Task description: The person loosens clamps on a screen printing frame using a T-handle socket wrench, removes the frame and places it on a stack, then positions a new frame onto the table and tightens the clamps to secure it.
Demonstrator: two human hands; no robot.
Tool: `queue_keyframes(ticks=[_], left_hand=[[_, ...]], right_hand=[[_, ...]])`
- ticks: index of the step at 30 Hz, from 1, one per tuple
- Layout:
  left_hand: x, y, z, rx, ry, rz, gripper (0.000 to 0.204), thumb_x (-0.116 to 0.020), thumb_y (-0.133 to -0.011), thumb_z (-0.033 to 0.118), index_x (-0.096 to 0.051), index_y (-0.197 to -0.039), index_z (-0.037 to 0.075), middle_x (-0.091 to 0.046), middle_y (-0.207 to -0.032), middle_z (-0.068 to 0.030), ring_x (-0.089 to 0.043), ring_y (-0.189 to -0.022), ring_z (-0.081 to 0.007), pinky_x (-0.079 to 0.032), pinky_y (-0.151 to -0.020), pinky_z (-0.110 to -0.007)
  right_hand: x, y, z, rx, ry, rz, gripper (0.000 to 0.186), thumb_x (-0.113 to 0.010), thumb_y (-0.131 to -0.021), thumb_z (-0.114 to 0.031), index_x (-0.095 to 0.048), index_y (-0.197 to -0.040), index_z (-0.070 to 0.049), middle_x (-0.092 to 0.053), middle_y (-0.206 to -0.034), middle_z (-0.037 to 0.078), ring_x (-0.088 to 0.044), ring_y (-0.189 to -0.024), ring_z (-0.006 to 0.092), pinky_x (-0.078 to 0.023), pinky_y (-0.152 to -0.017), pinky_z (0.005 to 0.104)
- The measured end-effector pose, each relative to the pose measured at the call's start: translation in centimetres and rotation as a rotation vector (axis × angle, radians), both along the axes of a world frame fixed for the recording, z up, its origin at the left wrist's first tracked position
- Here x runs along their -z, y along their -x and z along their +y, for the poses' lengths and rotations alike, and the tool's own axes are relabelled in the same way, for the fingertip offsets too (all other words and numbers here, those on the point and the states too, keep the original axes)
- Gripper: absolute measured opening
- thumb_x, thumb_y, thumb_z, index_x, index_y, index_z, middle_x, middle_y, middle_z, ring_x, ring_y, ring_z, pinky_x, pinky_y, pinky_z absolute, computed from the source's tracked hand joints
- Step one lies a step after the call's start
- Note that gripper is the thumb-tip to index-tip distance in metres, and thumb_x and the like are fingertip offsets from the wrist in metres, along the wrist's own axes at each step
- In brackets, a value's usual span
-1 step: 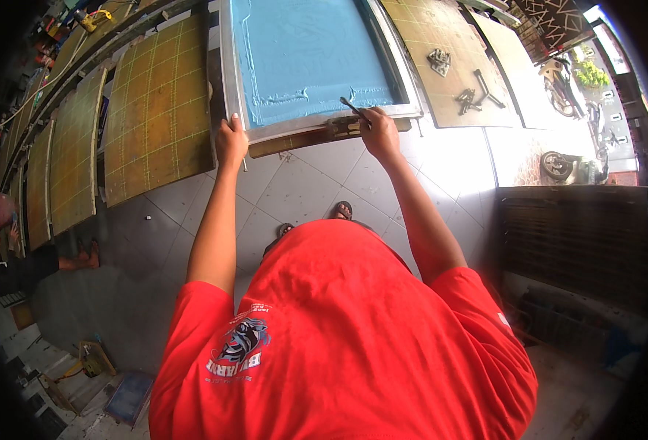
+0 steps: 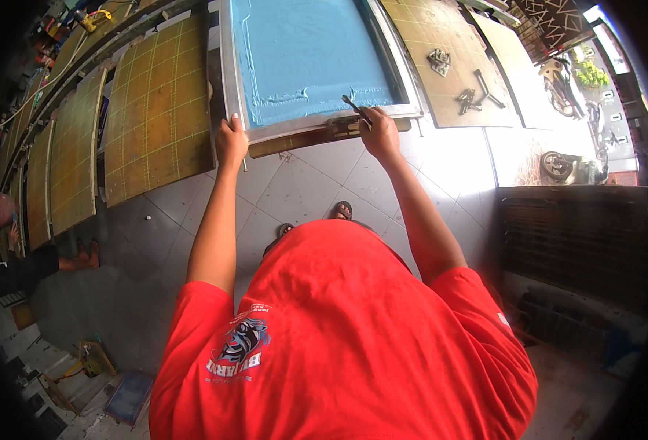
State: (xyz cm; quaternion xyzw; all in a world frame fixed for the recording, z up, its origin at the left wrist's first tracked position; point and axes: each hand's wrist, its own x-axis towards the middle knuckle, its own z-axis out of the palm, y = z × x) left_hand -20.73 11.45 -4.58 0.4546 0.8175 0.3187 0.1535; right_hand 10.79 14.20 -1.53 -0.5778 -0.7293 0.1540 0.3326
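Note:
A screen-printing frame (image 2: 240, 81) with a pale metal border lies at the top centre. Its blue mesh (image 2: 313, 55) has smeared ridges along the near edge and left side. My left hand (image 2: 232, 141) is closed round the frame's near left corner, thumb on top. At the near edge, right of the middle, my right hand (image 2: 380, 136) grips a slim dark tool (image 2: 354, 106), whose far end tilts up over the mesh. The tool's lower end is hidden in my fingers, so its kind cannot be told. A dark metal clamp bar (image 2: 336, 132) sits under the frame beside that hand.
Gridded boards (image 2: 159, 110) line the left, and a pale board (image 2: 441, 81) on the right carries a metal bracket (image 2: 439, 61), loose metal parts (image 2: 468, 101) and a T-shaped wrench (image 2: 489, 88). Another person's legs (image 2: 78, 259) show at far left. A motorbike (image 2: 577, 167) stands at right.
The far end of the slim dark tool has shifted very slightly. Both hands and the frame stay in place.

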Motion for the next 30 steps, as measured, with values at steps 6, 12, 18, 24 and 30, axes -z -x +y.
queue_keyframes(ticks=[6,12,18,24,30], left_hand=[[-0.6,-0.2,-0.1,-0.004,0.018,-0.017,0.052,-0.035,-0.091,0.041,-0.055,-0.095,-0.006,-0.058,-0.095,-0.0305,-0.054,-0.092,-0.046,-0.042,-0.078,-0.049],[-0.1,-0.2,0.0,-0.016,-0.013,-0.014,0.051,-0.036,-0.091,0.041,-0.054,-0.094,-0.006,-0.058,-0.095,-0.0303,-0.054,-0.091,-0.0462,-0.042,-0.078,-0.05],[0.2,0.0,0.0,-0.001,-0.007,-0.007,0.051,-0.035,-0.091,0.041,-0.053,-0.093,-0.006,-0.058,-0.094,-0.0302,-0.054,-0.091,-0.0462,-0.042,-0.078,-0.05],[0.1,0.1,0.1,0.003,0.005,-0.015,0.05,-0.035,-0.091,0.041,-0.053,-0.092,-0.006,-0.058,-0.094,-0.0304,-0.054,-0.09,-0.0464,-0.042,-0.078,-0.05],[-0.2,-0.1,-0.1,0.013,-0.028,-0.021,0.05,-0.036,-0.091,0.04,-0.053,-0.091,-0.006,-0.057,-0.093,-0.0313,-0.054,-0.09,-0.0469,-0.042,-0.078,-0.05]], right_hand=[[-0.9,0.3,-0.4,0.027,0.107,-0.075,0.013,-0.062,-0.077,-0.015,-0.063,-0.086,-0.005,-0.06,-0.089,0.012,-0.058,-0.083,0.0328,-0.045,-0.069,0.0396],[-0.6,-0.1,-0.3,-0.027,0.066,-0.01,0.017,-0.064,-0.076,-0.014,-0.062,-0.091,-0.008,-0.061,-0.093,0.011,-0.059,-0.086,0.0324,-0.046,-0.072,0.0395],[-0.7,0.0,-0.3,-0.02,0.085,0.064,0.021,-0.061,-0.074,-0.009,-0.06,-0.095,-0.007,-0.063,-0.091,0.013,-0.059,-0.086,0.0342,-0.046,-0.073,0.0397],[0.1,-0.3,-0.3,0.097,-0.053,0.153,0.02,-0.066,-0.074,-0.016,-0.06,-0.087,-0.002,-0.063,-0.083,0.016,-0.059,-0.08,0.034,-0.046,-0.071,0.0379],[2.4,0.7,-2.9,0.459,0.236,0.318,0.025,-0.066,-0.077,-0.023,-0.06,-0.083,0.001,-0.063,-0.082,0.018,-0.06,-0.079,0.0338,-0.045,-0.072,0.0385]])
